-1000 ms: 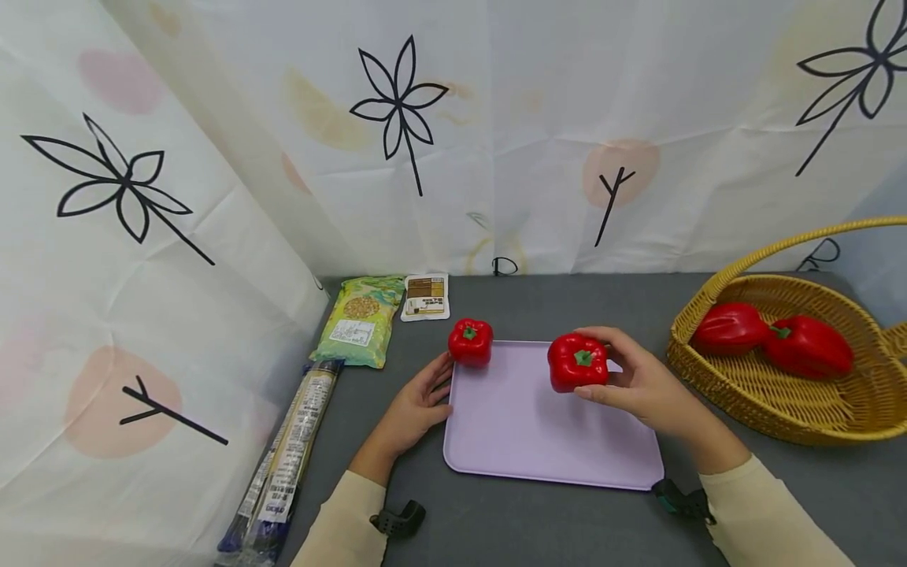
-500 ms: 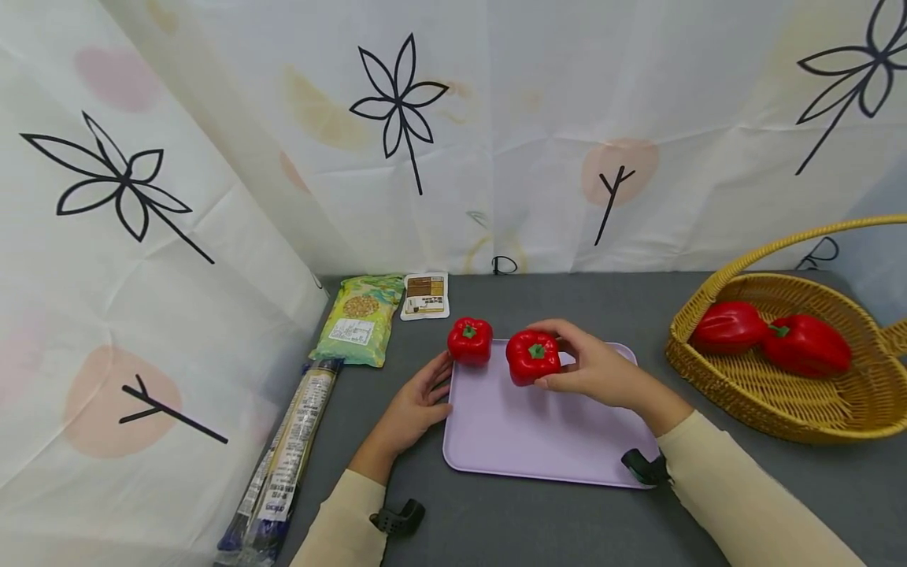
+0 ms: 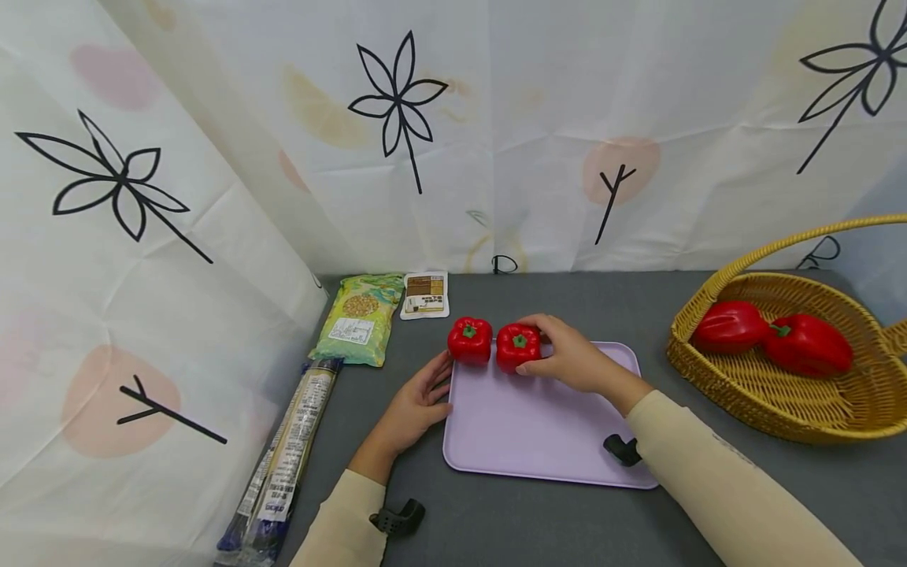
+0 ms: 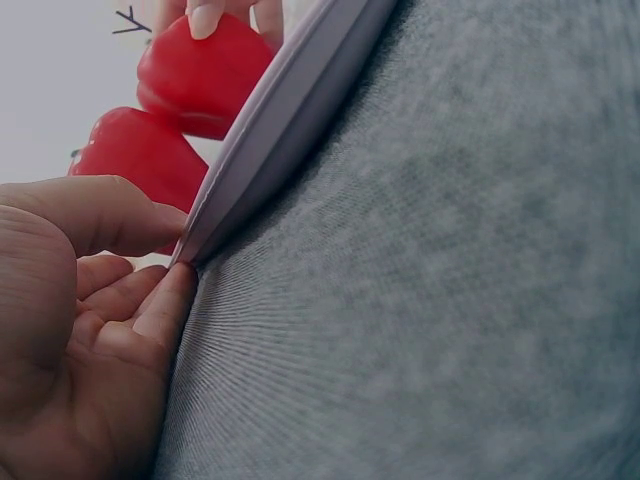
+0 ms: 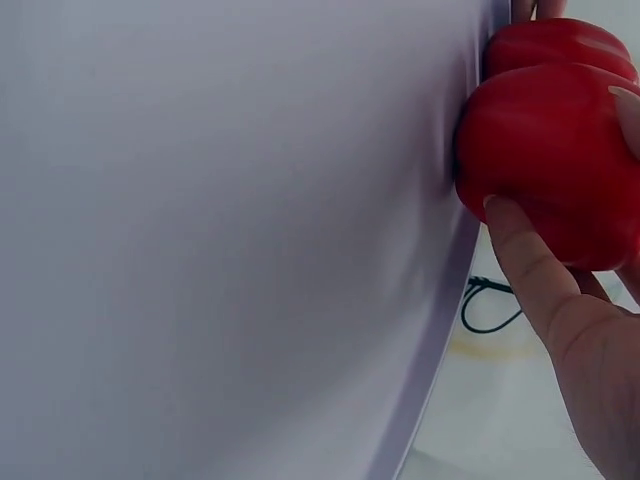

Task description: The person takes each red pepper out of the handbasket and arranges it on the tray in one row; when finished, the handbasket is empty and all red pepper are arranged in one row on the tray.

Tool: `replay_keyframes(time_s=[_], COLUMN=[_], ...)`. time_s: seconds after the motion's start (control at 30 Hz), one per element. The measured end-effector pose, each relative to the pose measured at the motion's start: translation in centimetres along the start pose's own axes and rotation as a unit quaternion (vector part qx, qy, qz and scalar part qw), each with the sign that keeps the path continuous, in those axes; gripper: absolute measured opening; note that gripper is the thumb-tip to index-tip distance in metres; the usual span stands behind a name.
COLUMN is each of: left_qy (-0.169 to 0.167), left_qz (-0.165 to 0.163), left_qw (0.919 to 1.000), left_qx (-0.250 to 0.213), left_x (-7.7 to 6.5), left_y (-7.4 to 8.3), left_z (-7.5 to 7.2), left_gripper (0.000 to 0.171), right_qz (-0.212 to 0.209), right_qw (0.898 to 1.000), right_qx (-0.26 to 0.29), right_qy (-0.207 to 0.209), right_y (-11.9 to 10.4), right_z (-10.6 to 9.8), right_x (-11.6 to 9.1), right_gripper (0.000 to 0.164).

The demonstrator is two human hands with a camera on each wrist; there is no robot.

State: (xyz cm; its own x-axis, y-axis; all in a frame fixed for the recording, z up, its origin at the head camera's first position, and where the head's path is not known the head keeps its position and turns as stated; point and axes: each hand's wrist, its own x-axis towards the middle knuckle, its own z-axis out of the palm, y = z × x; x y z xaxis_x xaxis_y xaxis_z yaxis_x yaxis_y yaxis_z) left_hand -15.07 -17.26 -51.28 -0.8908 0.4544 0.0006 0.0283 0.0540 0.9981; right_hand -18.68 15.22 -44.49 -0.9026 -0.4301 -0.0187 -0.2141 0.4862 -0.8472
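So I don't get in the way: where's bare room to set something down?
The lavender tray is bare at its front left, and so is the gray table behind it, between the small packet and wicker basket. The tray's far left corner is crowded: left pepper, right pepper in the right hand, left hand nearby.

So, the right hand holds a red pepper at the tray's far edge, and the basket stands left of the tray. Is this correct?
Not the side: the basket stands right of the tray, as the head view shows. The right hand does hold a red pepper at the tray's far edge.
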Motion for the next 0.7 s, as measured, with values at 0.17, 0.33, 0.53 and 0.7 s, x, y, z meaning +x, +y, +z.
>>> replay_keyframes(time_s=[0.17, 0.33, 0.53, 0.7], left_qy=[0.000, -0.001, 0.000, 0.000], left_qz=[0.002, 0.003, 0.003, 0.003], left_qw=[1.0000, 1.0000, 1.0000, 1.0000], left_qx=[0.002, 0.003, 0.002, 0.003], left_x=[0.0, 0.0, 0.0, 0.0], left_y=[-0.2, -0.2, -0.3, -0.2], left_z=[0.0, -0.1, -0.1, 0.0], left_gripper=[0.090, 0.090, 0.090, 0.090], right_qz=[0.004, -0.001, -0.005, -0.007], right_qw=[1.000, 1.000, 0.999, 0.999], right_qx=[-0.002, -0.005, -0.011, -0.009], right_qy=[0.010, 0.021, 0.030, 0.032], right_y=[0.2, 0.2, 0.0, -0.1], right_z=[0.3, 0.6, 0.8, 0.9], right_x=[0.4, 0.8, 1.1, 1.3], right_gripper=[0.073, 0.073, 0.074, 0.072])
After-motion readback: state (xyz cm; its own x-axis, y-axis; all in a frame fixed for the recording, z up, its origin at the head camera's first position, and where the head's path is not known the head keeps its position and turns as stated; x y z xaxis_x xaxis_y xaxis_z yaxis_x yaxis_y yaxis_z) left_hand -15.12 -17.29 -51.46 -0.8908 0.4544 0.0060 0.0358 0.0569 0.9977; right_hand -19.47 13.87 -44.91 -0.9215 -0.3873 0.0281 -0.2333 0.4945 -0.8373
